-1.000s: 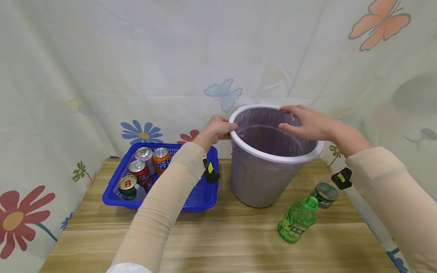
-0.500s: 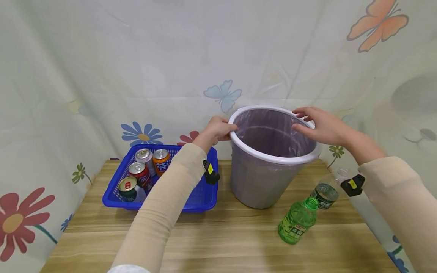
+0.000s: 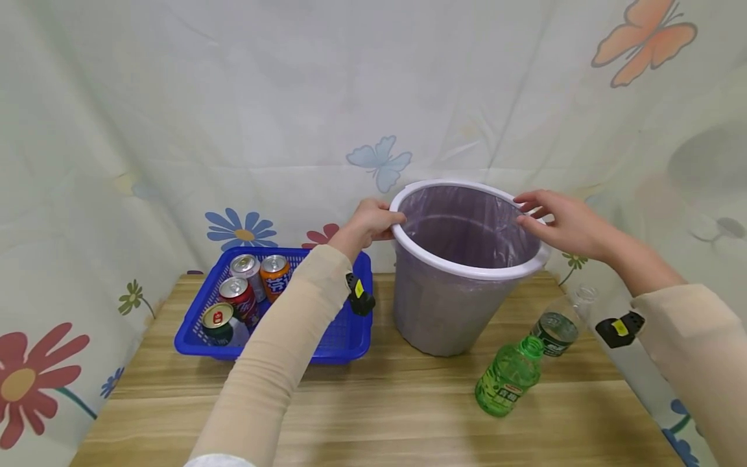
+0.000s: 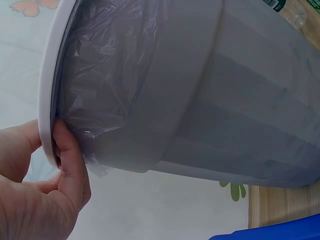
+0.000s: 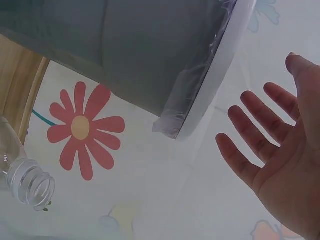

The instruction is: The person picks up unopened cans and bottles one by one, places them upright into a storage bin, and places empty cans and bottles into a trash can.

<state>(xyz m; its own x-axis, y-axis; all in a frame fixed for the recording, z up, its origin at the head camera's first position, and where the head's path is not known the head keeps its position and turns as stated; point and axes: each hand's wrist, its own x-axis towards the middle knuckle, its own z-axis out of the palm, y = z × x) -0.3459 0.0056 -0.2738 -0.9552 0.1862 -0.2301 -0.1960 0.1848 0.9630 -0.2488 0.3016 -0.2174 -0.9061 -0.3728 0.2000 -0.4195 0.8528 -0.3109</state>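
Observation:
A grey trash bin (image 3: 449,311) with a white rim stands on the table, lined with a thin clear plastic bag (image 4: 107,65) folded over its edge. My left hand (image 3: 373,222) pinches the rim on the left side, thumb over the top and fingers curled beneath, as the left wrist view shows. My right hand (image 3: 569,224) hovers by the right side of the rim. In the right wrist view its fingers (image 5: 250,127) are spread and hold nothing, apart from the rim.
Left of the bin sits a blue plastic basket (image 3: 344,334) with several drink cans (image 3: 238,299). A green bottle (image 3: 508,379) and a clear bottle (image 3: 560,324) stand at the bin's right on the wooden table (image 3: 373,415). A printed curtain (image 3: 292,97) hangs behind.
My right hand has moved right along the rim and drawn away from the bin's opening. My left hand keeps its place on the rim.

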